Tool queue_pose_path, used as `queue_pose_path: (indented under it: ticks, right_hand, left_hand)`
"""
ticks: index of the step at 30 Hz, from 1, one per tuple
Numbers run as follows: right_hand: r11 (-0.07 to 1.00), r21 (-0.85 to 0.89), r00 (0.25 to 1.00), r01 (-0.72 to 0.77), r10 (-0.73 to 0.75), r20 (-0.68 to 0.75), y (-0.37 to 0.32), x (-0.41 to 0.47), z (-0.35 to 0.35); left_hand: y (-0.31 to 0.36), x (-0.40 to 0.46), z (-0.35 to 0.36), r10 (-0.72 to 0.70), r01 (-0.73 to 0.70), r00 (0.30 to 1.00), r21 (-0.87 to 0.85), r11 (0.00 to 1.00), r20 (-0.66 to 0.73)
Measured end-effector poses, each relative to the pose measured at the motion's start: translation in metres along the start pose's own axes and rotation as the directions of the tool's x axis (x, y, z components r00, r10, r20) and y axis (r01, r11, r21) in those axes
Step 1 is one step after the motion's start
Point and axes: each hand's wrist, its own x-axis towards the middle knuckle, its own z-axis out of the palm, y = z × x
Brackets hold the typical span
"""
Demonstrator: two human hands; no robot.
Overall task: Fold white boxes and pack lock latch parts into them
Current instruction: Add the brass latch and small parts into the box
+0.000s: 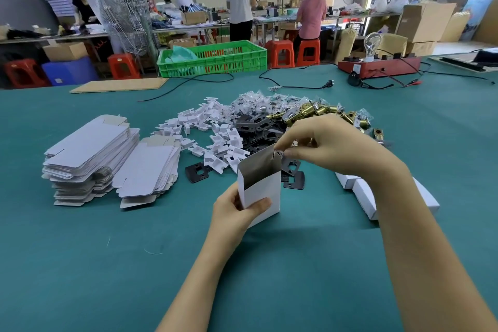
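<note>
White card is what we find at the fingertips: the right hand [323,140] pinches the top corner flap of the box [262,191] between thumb and forefinger, its other fingers loosely curled. We cannot tell whether that hand also conceals a part. The left hand [237,213] grips the box's lower body, thumb curled across the front face, holding it upright above the green table [107,264] with its mouth open.

We judge the flap at risk of tearing or creasing if pulled against the fold line; a slack left grip could let the box twist or its base open under a heavy part.

Just beyond the right fingers lie black plates [258,129] and brass latches [320,112], with white inserts [213,127] to their left. Reaching across them could scatter parts. Beside the left hand, further out, flat box blanks [91,153] stand stacked; finished boxes [363,191] lie under the right forearm and could be knocked.
</note>
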Motion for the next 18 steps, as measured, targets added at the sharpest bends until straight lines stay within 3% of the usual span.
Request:
queue_pose_path:
  ticks: [5, 10, 12, 14, 18]
  right_hand:
    - [0.972, 0.093, 0.947, -0.217, 0.233, -0.222, 0.037, 0.004, 0.014]
    - [0.893, 0.172, 0.789, -0.417, 0.449, -0.419, 0.079, 0.01, 0.071]
    - [0.889, 0.191, 0.792, -0.416, 0.457, -0.405, 0.086, 0.008, 0.093]
    - [0.901, 0.164, 0.846, -0.401, 0.434, -0.311, 0.09, 0.006, 0.113]
    - [0.899, -0.078, 0.902, -0.431, 0.427, -0.069, 0.094, 0.007, 0.137]
  left_hand:
    - [-0.001, -0.001, -0.001, 0.006, -0.006, 0.999, -0.007, 1.0, -0.053]
    - [-0.004, 0.004, -0.009, 0.009, -0.027, 0.963, -0.063, 0.998, -0.27]
    - [-0.004, 0.005, -0.011, -0.001, -0.028, 0.952, -0.088, 0.996, -0.307]
    - [-0.004, 0.005, -0.012, -0.001, -0.034, 0.947, -0.102, 0.994, -0.32]
    - [-0.005, 0.005, -0.009, 0.022, -0.038, 0.955, -0.049, 0.998, -0.295]
